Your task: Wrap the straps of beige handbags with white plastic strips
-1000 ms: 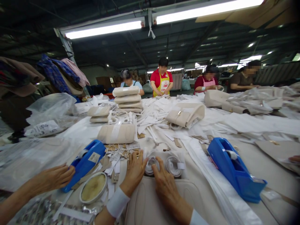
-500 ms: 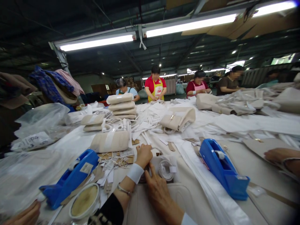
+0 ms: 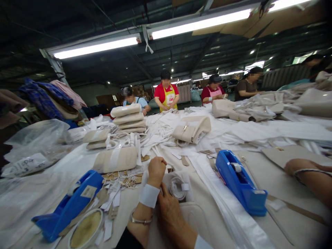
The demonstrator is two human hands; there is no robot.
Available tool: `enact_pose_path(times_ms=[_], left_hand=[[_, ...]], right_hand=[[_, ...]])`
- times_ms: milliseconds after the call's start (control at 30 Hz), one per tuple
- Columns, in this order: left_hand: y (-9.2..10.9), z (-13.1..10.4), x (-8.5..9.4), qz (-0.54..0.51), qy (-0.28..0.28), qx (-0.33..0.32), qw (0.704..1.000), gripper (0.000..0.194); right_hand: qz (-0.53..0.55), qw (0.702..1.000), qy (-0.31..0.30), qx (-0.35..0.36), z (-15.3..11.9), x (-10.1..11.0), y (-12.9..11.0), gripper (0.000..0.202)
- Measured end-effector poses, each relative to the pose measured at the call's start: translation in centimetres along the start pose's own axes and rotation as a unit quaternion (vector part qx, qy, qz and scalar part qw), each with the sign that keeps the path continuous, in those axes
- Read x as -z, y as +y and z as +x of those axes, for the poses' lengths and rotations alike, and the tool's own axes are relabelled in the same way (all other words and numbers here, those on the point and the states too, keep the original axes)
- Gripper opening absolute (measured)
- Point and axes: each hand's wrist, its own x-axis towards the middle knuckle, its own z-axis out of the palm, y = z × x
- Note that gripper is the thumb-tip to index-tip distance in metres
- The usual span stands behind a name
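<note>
A beige bag [image 3: 194, 216] lies in front of me, its flap towards my body. In its upper part sits a coiled strap [image 3: 177, 188] in white wrapping. My left hand [image 3: 157, 170] is bent down over the left side of the bag's opening, its fingers curled and their tips hidden. Close under that wrist, my right hand [image 3: 168, 204] reaches in with fingers drawn together. What either hand grips is out of sight. Both wrists wear white bands.
Blue tape dispensers stand at left [image 3: 70, 204] and right [image 3: 241, 183]. Paper tags [image 3: 115, 193] and a round tin [image 3: 86, 228] lie to the left. Farther back are stacked beige bags [image 3: 129, 119]. A co-worker's hand [image 3: 298, 167] rests on a flap at right; several people work opposite.
The view has shifted slightly, moving the scene left. My right fingers have drawn closer together near the left wrist. The co-worker's hand at lower left has gone out of view.
</note>
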Motion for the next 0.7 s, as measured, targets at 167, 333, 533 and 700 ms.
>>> enact_pose_path(times_ms=[167, 333, 533, 700], left_hand=[[-1.3, -1.2, -1.8, -0.083, 0.003, -0.023, 0.996, 0.036], [-2.6, -1.0, -4.3, -0.167, -0.035, -0.091, 0.981, 0.038], [-3.4, -1.5, -4.9, -0.202, -0.005, -0.094, 0.975, 0.037], [-3.4, -1.8, -5.1, -0.222, -0.003, -0.089, 0.971, 0.033]], right_hand=[[0.092, 0.995, 0.038, -0.025, -0.2, 0.0, 0.2, 0.039], [0.118, 0.990, 0.054, -0.056, -0.4, 0.1, 0.0, 0.042], [0.202, 0.973, 0.081, -0.079, -0.8, 2.2, -0.2, 0.033], [0.284, 0.927, 0.145, -0.200, 2.9, 7.6, 5.0, 0.030]])
